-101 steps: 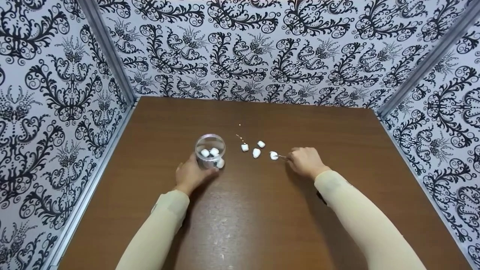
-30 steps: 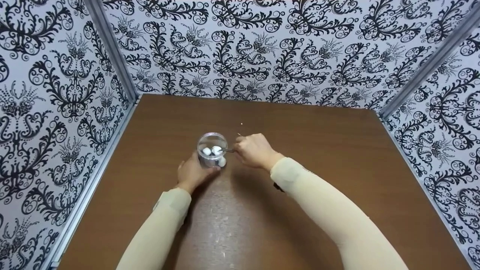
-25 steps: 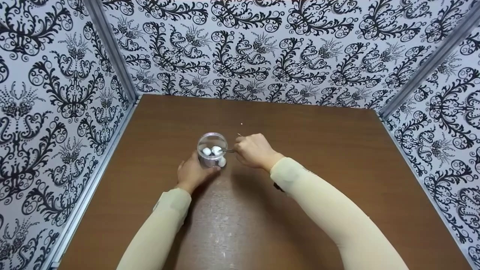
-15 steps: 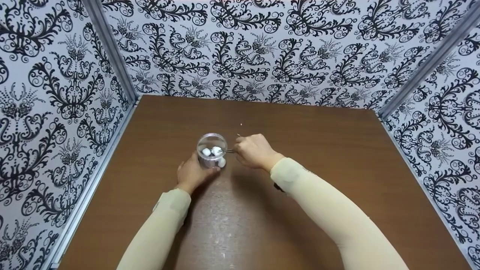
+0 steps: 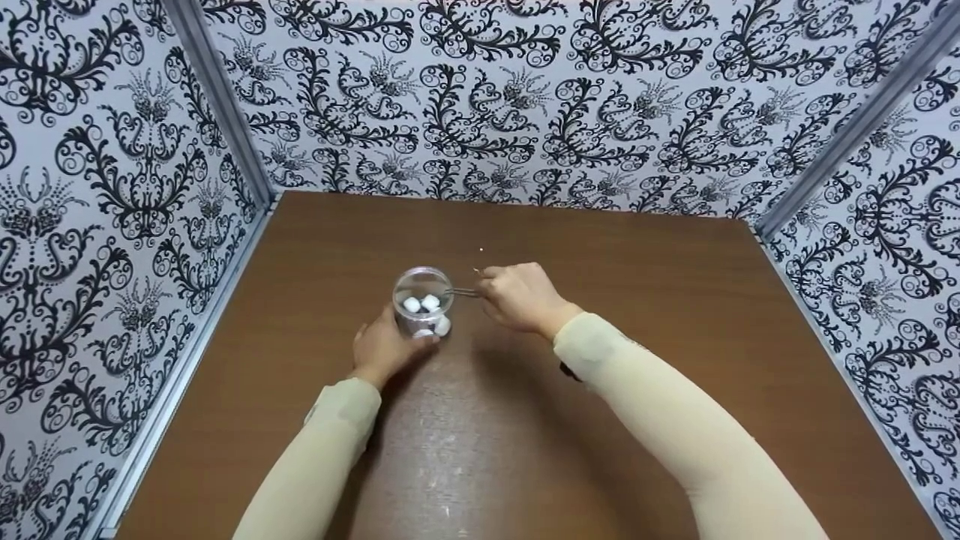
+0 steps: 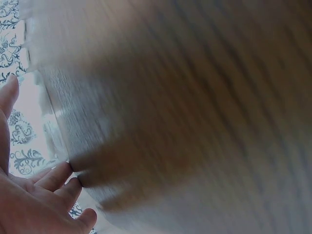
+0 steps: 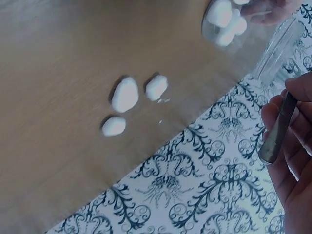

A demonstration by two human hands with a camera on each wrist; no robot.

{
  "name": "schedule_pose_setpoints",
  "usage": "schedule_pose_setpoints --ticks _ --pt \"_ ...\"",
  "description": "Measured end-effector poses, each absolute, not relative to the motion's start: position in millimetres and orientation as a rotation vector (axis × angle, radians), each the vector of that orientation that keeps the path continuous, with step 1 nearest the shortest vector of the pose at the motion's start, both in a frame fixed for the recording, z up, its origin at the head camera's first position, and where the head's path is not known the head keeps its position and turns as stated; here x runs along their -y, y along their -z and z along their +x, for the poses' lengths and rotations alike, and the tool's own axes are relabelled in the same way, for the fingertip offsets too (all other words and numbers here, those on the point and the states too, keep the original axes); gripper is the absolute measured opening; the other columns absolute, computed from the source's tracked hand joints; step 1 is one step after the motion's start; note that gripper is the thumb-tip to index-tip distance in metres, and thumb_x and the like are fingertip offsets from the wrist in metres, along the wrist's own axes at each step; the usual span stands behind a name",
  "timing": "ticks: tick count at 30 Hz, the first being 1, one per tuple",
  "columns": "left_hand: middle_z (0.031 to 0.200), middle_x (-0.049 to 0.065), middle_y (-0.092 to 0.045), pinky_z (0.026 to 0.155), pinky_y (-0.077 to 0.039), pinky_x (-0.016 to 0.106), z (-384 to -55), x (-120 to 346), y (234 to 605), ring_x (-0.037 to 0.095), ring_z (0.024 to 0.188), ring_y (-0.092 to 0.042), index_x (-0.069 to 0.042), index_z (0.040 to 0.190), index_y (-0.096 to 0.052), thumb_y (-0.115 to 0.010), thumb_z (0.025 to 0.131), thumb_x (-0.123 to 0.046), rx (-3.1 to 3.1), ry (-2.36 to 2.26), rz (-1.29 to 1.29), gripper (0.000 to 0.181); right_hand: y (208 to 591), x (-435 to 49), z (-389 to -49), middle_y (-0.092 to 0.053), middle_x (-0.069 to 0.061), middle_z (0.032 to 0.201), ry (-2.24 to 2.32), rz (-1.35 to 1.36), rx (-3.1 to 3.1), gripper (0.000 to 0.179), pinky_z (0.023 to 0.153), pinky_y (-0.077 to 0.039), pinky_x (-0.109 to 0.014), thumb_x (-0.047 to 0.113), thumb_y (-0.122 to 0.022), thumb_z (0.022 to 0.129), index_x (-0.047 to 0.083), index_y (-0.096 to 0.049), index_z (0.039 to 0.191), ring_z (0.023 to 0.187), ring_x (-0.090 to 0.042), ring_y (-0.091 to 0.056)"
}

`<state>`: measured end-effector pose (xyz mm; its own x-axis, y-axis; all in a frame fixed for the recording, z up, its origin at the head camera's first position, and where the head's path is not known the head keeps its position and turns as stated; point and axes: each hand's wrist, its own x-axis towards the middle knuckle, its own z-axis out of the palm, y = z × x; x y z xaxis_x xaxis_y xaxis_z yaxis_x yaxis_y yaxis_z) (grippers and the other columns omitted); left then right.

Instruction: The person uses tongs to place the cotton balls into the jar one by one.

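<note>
Pale glare marks the surface (image 5: 446,457), and soft shadows lie beside both sleeves (image 5: 675,420). In the left wrist view, the surface is heavily blurred.

Brown table (image 5: 637,262) within black-and-white scroll-patterned walls (image 5: 487,97).

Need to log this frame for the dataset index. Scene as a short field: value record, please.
left hand: left hand grips the clear jar
right hand: right hand holds metal tweezers
tweezer tips: at jar rim in head view; no piece seen between them
jar contents: several white pieces; exact count unclear
on table: three loose white pieces, plus tiny bits
surface: brown table
surroundings: black-and-white patterned walls
</note>
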<state>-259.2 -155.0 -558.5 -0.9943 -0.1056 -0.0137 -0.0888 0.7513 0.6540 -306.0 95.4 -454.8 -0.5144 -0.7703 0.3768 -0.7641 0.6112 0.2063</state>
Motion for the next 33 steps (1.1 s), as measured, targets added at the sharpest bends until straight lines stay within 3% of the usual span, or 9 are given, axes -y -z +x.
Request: schedule_pose_setpoints --ticks 7,18,33 --pt "0.139 0.023 -0.067 0.125 -0.026 0.058 -260 155 560 0.038 0.132 -0.062 -0.002 0.153 -0.044 -0.087 0.077 -0.054 2.917 1.118 0.176 0.102 458 -135 -313 -0.067 -0.001 0.080 -0.016 1.143 2.446 0.007 0.046 -0.049 -0.044 0.019 -0.074 0.090 0.014 -0.079 0.092 0.055 -0.024 -0.061" --pt "0.139 0.022 -0.067 0.125 -0.027 0.059 -261 155 562 0.038 0.132 -0.062 -0.003 0.153 -0.045 -0.088 0.076 -0.054 2.916 1.113 0.160 0.102 486 -203 -318 -0.066 -0.005 0.074 -0.001 1.044 2.501 0.005 0.043 -0.048 -0.048 0.013 -0.073 0.085 0.010 -0.076 0.082 0.052 -0.029 -0.060" --pt "0.142 0.021 -0.066 0.126 -0.023 0.061 -261 155 562 0.037 0.135 -0.060 -0.004 0.155 -0.044 -0.089 0.076 -0.053 2.921 1.112 0.170 0.104 499 -212 -318 -0.067 -0.005 0.076 0.066 0.992 2.632 0.005 0.047 -0.051 -0.049 0.014 -0.074 0.086 0.011 -0.077 0.085 0.056 -0.029 -0.062"
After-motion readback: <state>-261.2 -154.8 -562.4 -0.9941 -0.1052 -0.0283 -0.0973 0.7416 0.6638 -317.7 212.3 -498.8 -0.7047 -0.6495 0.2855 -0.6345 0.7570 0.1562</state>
